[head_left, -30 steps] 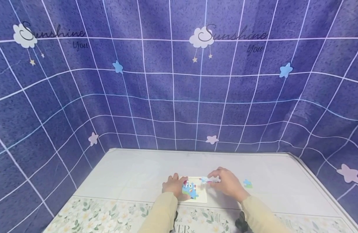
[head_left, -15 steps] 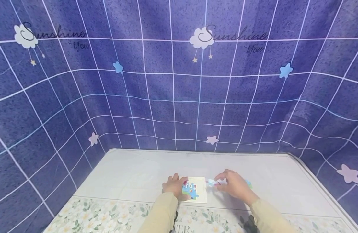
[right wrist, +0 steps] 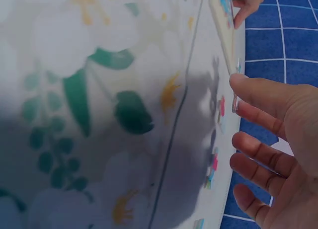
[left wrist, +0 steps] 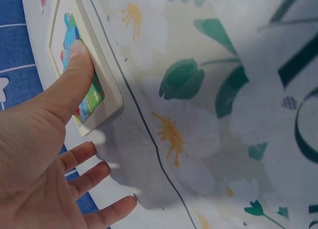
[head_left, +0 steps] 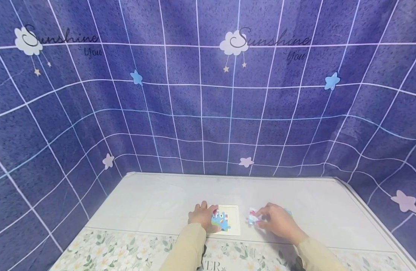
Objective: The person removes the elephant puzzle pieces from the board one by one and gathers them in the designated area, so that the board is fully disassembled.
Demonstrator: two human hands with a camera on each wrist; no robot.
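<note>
My left hand [head_left: 201,216] rests over the left side of a cream puzzle board [head_left: 234,219]. In the left wrist view its thumb presses on the blue printed pieces [left wrist: 72,33], while the other fingers lie spread beside the board. Joined jigsaw pieces [head_left: 221,222] with a blue cartoon figure fill the board's left part; its right part shows bare cream. Just right of the board, my right hand [head_left: 279,223] pinches a white, blue and pink jigsaw piece [head_left: 252,217] between thumb and index finger. That piece appears nearly edge-on in the right wrist view [right wrist: 235,101].
A blue jigsaw piece [head_left: 288,212] peeks out behind the right hand. Several loose pieces [right wrist: 213,164] lie on the white table in the right wrist view. A flowered cloth strip [head_left: 126,248] runs along the front; a blue gridded curtain [head_left: 208,98] surrounds the back and sides.
My right hand has moved right and slightly nearer with the jigsaw piece, away from above the board. The piece has turned in the fingers. My left hand stays in place.
</note>
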